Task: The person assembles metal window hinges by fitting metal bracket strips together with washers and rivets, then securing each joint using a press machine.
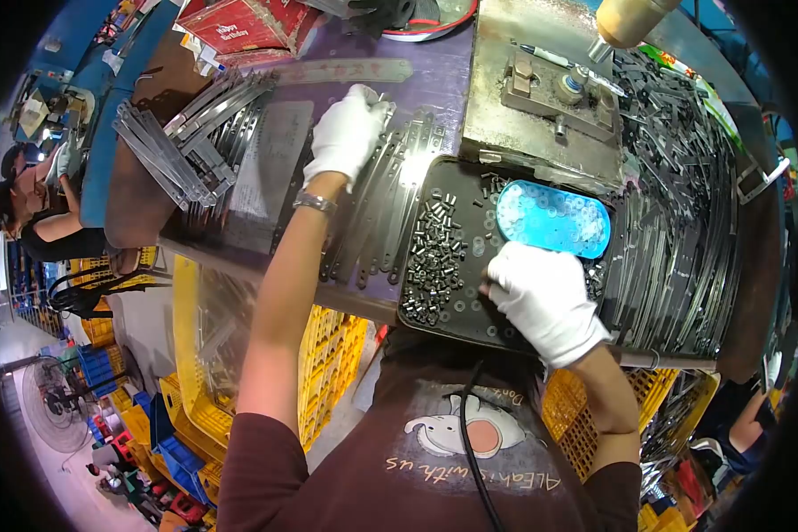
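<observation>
My left hand (344, 137), in a white glove, is closed at the far end of a row of flat metal strips (386, 199). The end of one strip shows at its fingertips. My right hand (545, 301), also gloved in white, is over the right part of a black tray (443, 332). Its fingers are curled together, and anything between them is hidden. Small metal rivets (434, 257) are heaped in the tray's left part, with thin washers scattered beside them. A blue oval dish (554, 219) with pale washers in it sits just beyond my right hand.
Behind the tray stands a metal press base (550, 146) with a fixture (563, 97) under a press head (629, 22). Dark strips (674, 230) are piled at right, more metal strips (191, 155) at left. Yellow crates (328, 372) stand below the table. Another person (58, 222) is at far left.
</observation>
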Action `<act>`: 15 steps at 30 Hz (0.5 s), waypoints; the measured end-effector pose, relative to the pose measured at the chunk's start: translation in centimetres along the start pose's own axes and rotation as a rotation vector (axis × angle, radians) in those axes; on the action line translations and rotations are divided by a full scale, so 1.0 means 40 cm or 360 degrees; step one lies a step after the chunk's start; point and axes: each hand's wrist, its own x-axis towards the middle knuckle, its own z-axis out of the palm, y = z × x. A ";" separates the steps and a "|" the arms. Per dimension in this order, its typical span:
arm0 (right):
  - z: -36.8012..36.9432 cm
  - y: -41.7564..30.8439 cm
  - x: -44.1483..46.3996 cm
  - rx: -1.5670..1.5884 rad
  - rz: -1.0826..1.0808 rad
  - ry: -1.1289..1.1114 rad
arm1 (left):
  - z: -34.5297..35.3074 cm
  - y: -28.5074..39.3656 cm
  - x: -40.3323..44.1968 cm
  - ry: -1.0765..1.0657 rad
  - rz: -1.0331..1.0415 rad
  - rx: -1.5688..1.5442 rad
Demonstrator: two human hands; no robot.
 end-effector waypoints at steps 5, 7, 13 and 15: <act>0.000 0.002 -0.050 0.0171 0.0267 0.0153 | -0.013 -0.049 -0.016 -0.0526 -0.0124 -0.1253; 0.009 0.005 -0.066 0.0202 0.0179 0.0066 | -0.020 -0.038 -0.037 -0.0440 0.0067 -0.0870; -0.007 0.034 -0.067 0.0636 0.0433 0.0395 | -0.155 0.134 -0.268 -0.0022 0.0465 -0.0914; -0.049 0.005 -0.048 0.1021 0.0656 0.0276 | -0.152 0.152 -0.340 -0.0548 0.0788 -0.1112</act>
